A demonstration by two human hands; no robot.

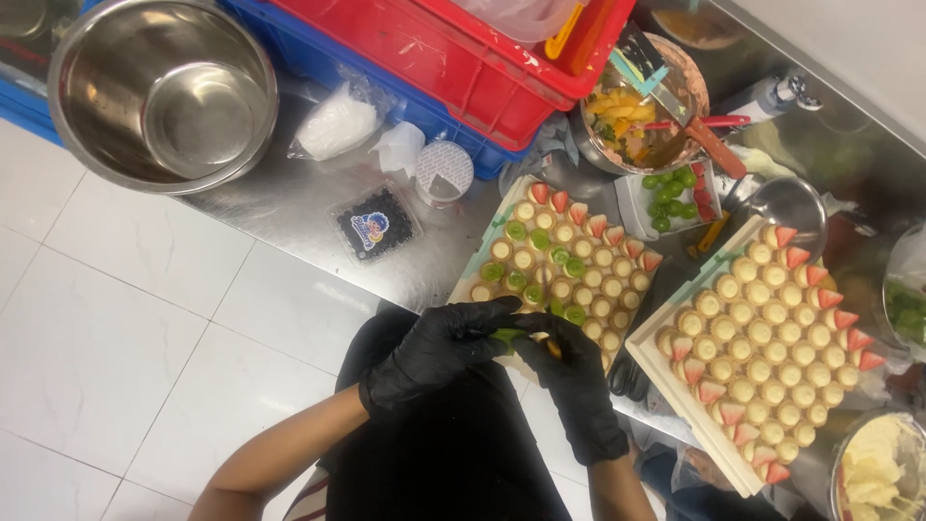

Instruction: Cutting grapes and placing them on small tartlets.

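Both my hands wear black gloves and meet over the near edge of the left tray (479,259). My left hand (436,353) pinches a green grape piece (507,336) at its fingertips. Touching it, my right hand (576,386) has its fingers curled around a small orange-brown thing (554,348) that I cannot identify. The left tray holds several small cream-filled tart shells (606,286), some topped with green grape halves (517,231) and some with strawberry pieces (577,212). The right tray (666,381) holds more tarts, with strawberry pieces (831,298) along its edges.
On the steel counter (289,207) stand a large steel bowl (162,92), red (463,58) and blue crates, a blueberry box (374,227), a small tub of grapes (667,198), a bowl of cut fruit (632,116), and a bowl of cream (880,468). White floor tiles lie at the left.
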